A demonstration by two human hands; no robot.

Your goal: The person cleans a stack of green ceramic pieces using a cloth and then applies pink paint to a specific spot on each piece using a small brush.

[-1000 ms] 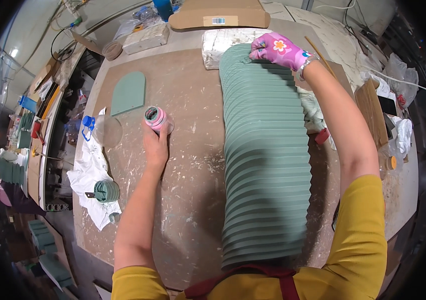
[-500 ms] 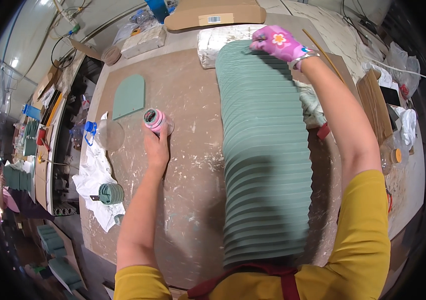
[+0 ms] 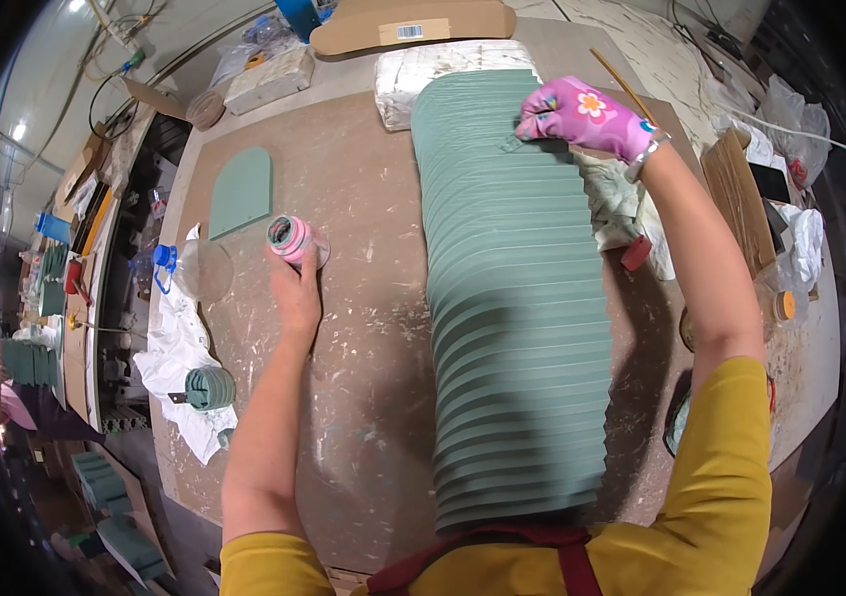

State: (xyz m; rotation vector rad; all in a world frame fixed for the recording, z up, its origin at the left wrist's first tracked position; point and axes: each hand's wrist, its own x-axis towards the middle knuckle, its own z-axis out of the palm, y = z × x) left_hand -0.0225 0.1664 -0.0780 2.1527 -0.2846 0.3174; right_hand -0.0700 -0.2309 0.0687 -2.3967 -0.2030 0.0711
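Observation:
My left hand (image 3: 295,296), bare, is wrapped around a small open-topped pink jar (image 3: 292,240) with dark green inside its mouth. My right hand (image 3: 582,114), in a pink glove with a flower pattern, is closed over the far part of a long overlapping row of green arched pieces (image 3: 517,288). Something thin and greenish shows below its fingertips, too small to name. A white wrapped block (image 3: 393,89) stands against the row's far end. One separate green arched piece (image 3: 242,193) lies flat on the board, beyond the jar.
A clear bottle with a blue cap (image 3: 165,258), a white cloth (image 3: 170,368) and a green ribbed roll (image 3: 210,388) lie at the left. Behind is a cardboard box (image 3: 413,25). Rags (image 3: 617,199) and a thin stick (image 3: 627,84) sit right; a person (image 3: 11,397) is far left.
My right hand has moved nearer along the row, from its far end, and is still closed. The left hand keeps hold of the jar. The whole view has shifted slightly.

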